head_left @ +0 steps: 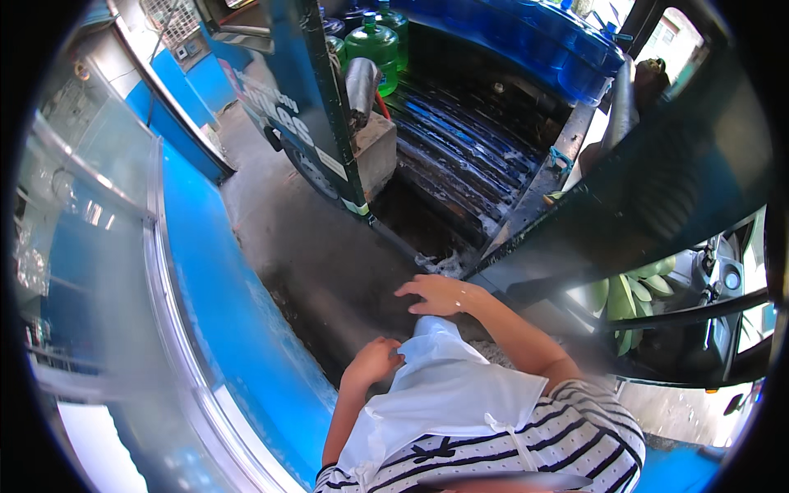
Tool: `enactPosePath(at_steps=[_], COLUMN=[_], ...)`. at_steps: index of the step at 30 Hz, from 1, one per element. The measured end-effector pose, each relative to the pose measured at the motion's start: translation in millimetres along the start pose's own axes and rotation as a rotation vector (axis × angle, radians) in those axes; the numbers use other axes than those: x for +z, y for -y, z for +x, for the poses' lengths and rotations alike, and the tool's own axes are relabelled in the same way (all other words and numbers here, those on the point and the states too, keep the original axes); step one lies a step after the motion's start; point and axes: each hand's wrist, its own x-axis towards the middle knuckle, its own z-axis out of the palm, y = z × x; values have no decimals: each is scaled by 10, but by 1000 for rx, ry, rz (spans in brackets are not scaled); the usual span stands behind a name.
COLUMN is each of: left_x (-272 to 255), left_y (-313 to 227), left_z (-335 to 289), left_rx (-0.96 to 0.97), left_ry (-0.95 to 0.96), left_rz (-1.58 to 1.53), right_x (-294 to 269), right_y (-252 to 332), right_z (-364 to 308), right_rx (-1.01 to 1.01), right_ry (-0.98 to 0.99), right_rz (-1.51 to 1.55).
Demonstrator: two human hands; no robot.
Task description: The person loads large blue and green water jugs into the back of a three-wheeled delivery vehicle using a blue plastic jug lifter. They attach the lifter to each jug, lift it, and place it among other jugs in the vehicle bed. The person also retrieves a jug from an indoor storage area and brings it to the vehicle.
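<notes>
My right hand (pixel 436 294) hangs in front of my body with its fingers spread toward the left and nothing in them. Just above the lower part of my white apron (pixel 460 382), it is nearest to the vehicle's open rear doorway. My left hand (pixel 376 361) is lower and further left, beside the apron's edge. Its fingers are loosely bent and apart, and no object shows in them. Ahead lies the dark ribbed cargo bed (pixel 468 140) of a vehicle, wet in places. Green water jugs (pixel 371 45) stand at its far left.
Several blue water jugs (pixel 534 37) line the bed's far side. A dark door panel (pixel 329 123) stands at the left, another panel (pixel 657 181) at the right. A blue wall (pixel 214 263) with glass above runs along my left. Green leaves (pixel 629 300) show behind the right panel.
</notes>
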Motion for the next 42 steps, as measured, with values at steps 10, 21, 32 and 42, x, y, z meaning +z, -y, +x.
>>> enactPosePath(at_steps=[10, 21, 32, 42], left_x=[-1366, -2558, -4567, -4517], left_y=[140, -504, -1287, -770], left_z=[1540, 3573, 6140, 7008], left_rx=[-3, 447, 439, -710], left_ry=[-260, 53, -1000, -832], left_rz=[57, 51, 412, 1162], right_x=[-1343, -2737, -5041, -6505], right_y=[-601, -2686, -3948, -4747], right_z=[2529, 2453, -90, -1888], right_rx=[-110, 257, 918, 1517], right_ry=[91, 31, -841, -910], right_rz=[18, -44, -238, -691])
